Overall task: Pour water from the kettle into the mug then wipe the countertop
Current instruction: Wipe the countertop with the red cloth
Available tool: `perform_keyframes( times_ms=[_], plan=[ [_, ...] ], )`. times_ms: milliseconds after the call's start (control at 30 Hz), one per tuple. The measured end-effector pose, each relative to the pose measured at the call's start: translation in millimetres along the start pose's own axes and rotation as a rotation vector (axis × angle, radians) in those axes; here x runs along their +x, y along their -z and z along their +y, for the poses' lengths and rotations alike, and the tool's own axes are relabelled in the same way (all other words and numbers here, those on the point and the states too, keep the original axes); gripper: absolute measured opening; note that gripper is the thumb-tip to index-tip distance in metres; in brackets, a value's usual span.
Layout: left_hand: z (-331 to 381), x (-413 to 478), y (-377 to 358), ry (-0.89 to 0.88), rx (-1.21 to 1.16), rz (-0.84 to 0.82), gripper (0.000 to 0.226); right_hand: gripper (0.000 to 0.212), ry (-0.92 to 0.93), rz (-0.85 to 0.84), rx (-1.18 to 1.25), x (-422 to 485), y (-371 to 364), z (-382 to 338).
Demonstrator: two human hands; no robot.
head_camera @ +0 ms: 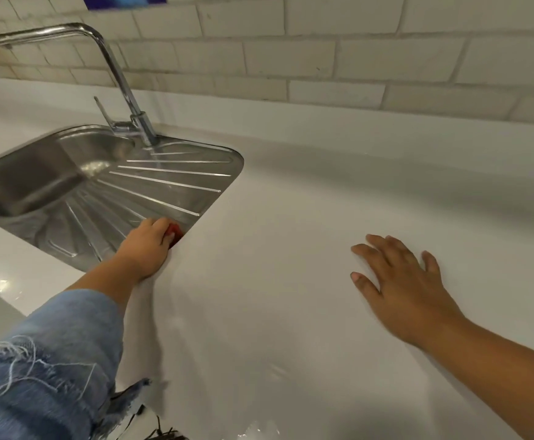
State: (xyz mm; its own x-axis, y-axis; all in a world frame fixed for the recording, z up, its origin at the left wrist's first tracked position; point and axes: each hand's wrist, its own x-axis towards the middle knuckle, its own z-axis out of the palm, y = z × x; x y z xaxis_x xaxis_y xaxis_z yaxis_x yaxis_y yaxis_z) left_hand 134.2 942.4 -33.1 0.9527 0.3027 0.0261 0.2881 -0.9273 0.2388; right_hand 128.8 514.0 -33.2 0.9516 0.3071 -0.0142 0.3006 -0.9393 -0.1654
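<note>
Low left in frame, our left hand (149,246) pinches something red (174,230) at the sink (215,192) edge, bare countertop (275,281) rightward toward our spread right hand (399,281).

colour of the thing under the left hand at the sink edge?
Red, as far as it shows: a small patch peeks past the left hand. Head view.

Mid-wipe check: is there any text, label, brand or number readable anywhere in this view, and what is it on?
Blue sign on the tiled wall, cut off by the top edge: faint white lettering, too blurred and cropped to read.
Tap, sink, countertop: no markings visible.
Red item under the left hand: no text visible.
</note>
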Motion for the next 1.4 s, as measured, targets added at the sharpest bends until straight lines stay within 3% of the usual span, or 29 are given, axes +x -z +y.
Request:
perform_keyframes(
  times_ms=[133,267,433,567,667,767,867,1000,1133,1200,1400],
  plan=[
    [10,10,7,0.049,0.138,-0.021,0.027,0.051,-0.002,0.002,0.015,0,1,0],
    [40,-3,16,0.085,0.207,0.094,0.030,0.051,0.001,-0.002,0.030,0,2,0],
    [101,-63,5,-0.223,0.023,0.096,0.026,0.052,-0.001,-0.003,0.037,1,0,1],
    [113,-80,-25,-0.267,0.095,-0.021,0.041,0.052,-0.002,0.005,0.028,2,-2,3],
    [79,-46,-19,-0.179,0.040,0.022,0.043,0.052,-0.001,0.016,0.034,2,-4,3],
    [43,-29,-3,0.030,-0.035,0.074,0.037,0.051,0.004,0.027,0.032,3,-6,5],
    [42,-47,7,0.139,-0.079,0.215,0.033,0.052,0.000,0.024,0.028,4,-8,5],
    [104,-100,14,-0.073,-0.291,0.315,0.034,0.052,0.034,0.066,0.150,3,-3,5],
    [188,-179,12,-0.234,-0.585,0.172,0.034,0.039,0.093,0.340,0.758,-15,18,16],
    [224,-219,8,-0.333,-0.675,0.071,0.034,0.033,0.045,0.415,0.852,-32,29,28],
    [305,-298,-21,-0.767,-0.523,-0.140,0.038,0.025,-0.058,0.487,0.879,-85,60,73]
  ],
)
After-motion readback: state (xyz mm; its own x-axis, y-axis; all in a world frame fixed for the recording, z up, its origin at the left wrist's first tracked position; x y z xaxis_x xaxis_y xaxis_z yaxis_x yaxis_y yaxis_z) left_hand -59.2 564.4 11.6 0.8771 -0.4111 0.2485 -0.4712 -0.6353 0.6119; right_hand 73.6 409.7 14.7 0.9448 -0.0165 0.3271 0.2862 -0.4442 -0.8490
